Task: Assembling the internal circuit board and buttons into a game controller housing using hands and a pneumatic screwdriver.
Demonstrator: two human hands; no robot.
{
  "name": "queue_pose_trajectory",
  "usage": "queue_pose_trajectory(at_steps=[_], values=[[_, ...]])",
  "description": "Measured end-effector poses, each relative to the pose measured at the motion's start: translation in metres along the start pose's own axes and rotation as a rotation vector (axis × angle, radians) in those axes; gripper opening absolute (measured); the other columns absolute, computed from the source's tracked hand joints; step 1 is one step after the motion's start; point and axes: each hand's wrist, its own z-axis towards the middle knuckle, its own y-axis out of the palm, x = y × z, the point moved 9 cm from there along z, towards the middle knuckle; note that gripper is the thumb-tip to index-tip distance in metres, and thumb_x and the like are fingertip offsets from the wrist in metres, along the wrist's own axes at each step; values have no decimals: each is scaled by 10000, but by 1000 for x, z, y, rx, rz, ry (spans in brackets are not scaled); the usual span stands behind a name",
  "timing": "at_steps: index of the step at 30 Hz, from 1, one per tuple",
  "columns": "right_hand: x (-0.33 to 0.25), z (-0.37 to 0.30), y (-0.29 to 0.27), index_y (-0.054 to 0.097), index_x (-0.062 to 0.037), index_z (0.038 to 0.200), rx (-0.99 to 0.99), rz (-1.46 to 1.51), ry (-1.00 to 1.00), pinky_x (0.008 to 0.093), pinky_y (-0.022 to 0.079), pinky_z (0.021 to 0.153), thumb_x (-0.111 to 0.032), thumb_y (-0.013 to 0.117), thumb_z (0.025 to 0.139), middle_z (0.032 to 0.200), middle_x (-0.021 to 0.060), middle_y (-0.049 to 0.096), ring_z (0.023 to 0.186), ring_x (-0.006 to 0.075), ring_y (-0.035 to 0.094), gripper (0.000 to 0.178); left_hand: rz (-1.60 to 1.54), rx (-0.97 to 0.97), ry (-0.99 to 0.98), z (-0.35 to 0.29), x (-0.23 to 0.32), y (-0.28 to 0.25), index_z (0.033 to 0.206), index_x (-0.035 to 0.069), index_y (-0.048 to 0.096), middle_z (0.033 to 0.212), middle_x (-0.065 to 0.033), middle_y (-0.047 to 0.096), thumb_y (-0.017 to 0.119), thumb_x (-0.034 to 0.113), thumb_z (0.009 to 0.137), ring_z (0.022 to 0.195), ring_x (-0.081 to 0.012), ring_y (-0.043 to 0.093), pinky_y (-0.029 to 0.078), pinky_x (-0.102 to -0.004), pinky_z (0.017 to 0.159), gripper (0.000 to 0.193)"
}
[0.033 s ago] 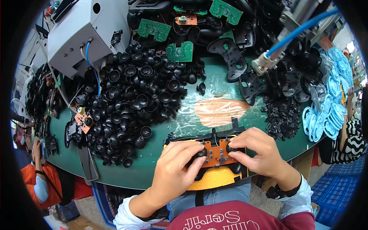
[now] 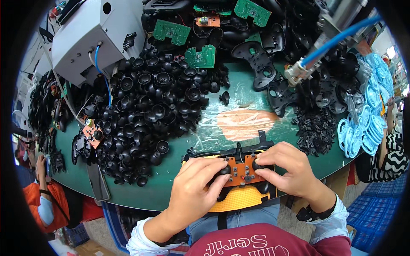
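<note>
At the green table (image 2: pixel 143 195), toward five o'clock, an orange circuit board (image 2: pixel 241 171) lies lengthwise nine-to-three between left hand (image 2: pixel 194 183) and right hand (image 2: pixel 288 165), equally near, each pinching a black thumbstick cap (image 2: pixel 225 170).

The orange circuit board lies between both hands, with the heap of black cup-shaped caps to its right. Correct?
Wrong side: the head view shows the heap of black cup-shaped caps left of the orange circuit board, which does lie between the left hand and right hand.

Bright, even light, pale glare on the green tabletop (image 2: pixel 145 194), fisheye-bent edges, dark rounded corners
</note>
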Motion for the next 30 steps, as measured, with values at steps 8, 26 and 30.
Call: queue_pose_trajectory(at_steps=[8,26,30], values=[[0,1,-3,676,-47,904,-18,23,11,341,498,720,-91,788,726,885,74,670,801,259,637,215,61,-5,20,3,2,3,938,19,699,894,-114,722,816,29,678,812,-268,689,536,-343,730,285],[5,28,-74,625,13,1112,147,-232,238,267,518,650,3,685,760,937,80,653,771,161,630,357,-146,82,-104,-20,-14,-50,1416,-10,385,1370,-203,481,865,186,677,1257,-336,479,385,-442,1045,903],[-29,15,-67,474,108,1261,151,764,101,292,578,779,68,611,833,1147,226,628,991,213,659,452,-915,38,-285,12,-11,-21,1529,27,131,1453,-212,374,856,225,734,1337,-310,407,347,-437,1093,1094]])
